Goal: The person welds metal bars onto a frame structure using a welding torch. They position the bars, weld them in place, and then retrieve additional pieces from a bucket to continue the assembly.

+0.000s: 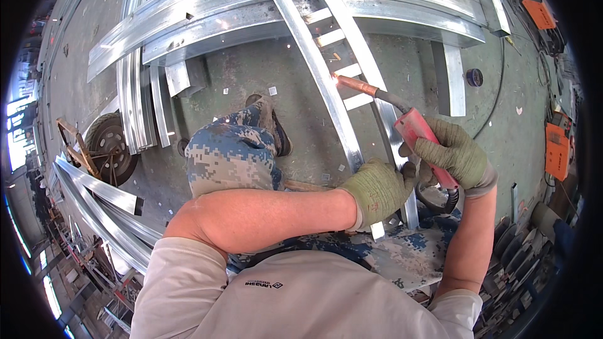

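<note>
A ladder-like frame (336, 110) of two long galvanized steel rails with short crosspieces slants from the stacked steel toward my lap. In my right hand (457, 154), gloved in green, is a welding torch (418, 135) with a red handle and a copper nozzle. Its tip meets the left rail beside a crosspiece (350, 70), where a bright orange glow and sparks show. My left hand (380, 193), in a matching glove, is closed over the frame's near end. That hand's fingers are partly hidden behind the glove's back.
Long steel channels (213, 16) lie stacked across the far side. More profiles (107, 194) and a wheel (112, 147) are at left. Orange-and-black machines (558, 150) with cables stand at right. A small round tin (474, 77) sits on the floor near a steel support (451, 81).
</note>
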Demonstrator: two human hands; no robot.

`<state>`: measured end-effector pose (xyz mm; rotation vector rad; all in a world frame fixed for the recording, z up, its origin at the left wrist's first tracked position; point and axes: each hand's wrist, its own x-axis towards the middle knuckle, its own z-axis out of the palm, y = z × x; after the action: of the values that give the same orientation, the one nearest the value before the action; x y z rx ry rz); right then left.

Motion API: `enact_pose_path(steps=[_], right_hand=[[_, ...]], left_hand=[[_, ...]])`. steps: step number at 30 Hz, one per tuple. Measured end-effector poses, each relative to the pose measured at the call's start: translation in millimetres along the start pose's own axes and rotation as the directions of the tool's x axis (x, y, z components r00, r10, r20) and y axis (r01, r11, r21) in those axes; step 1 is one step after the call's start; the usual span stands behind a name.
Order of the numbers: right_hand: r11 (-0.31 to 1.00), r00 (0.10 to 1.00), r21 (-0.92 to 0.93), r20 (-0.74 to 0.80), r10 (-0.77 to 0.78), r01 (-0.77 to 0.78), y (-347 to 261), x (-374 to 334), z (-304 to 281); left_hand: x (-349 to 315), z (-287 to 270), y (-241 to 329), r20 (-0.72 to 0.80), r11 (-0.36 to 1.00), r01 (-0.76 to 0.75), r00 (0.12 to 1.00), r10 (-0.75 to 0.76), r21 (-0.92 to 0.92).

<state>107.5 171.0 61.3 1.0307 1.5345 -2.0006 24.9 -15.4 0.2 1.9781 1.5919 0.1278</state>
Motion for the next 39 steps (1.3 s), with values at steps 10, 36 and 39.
enact_pose_path(steps=[10, 36, 39], right_hand=[[1.0, 1.0, -0.008, 0.007, -0.01, 0.01, 3.5, 1.9, 0.4], [1.0, 0.999, -0.004, -0.03, -0.017, 0.017, 2.1, -5.9, 1.3], [0.999, 0.998, -0.022, -0.053, -0.025, 0.024, 6.5, -16.6, 0.1]], left_hand=[[0.3, 4.0, -1.7, -0.022, 0.996, 0.0, 1.0, -0.002, -0.093], [1.4, -9.3, -2.8, 0.186, 0.997, -0.065, 0.981, 0.055, 0.048], [-7.0, 2.4, 3.2, 0.082, 0.989, -0.084, 0.994, 0.074, 0.124]])
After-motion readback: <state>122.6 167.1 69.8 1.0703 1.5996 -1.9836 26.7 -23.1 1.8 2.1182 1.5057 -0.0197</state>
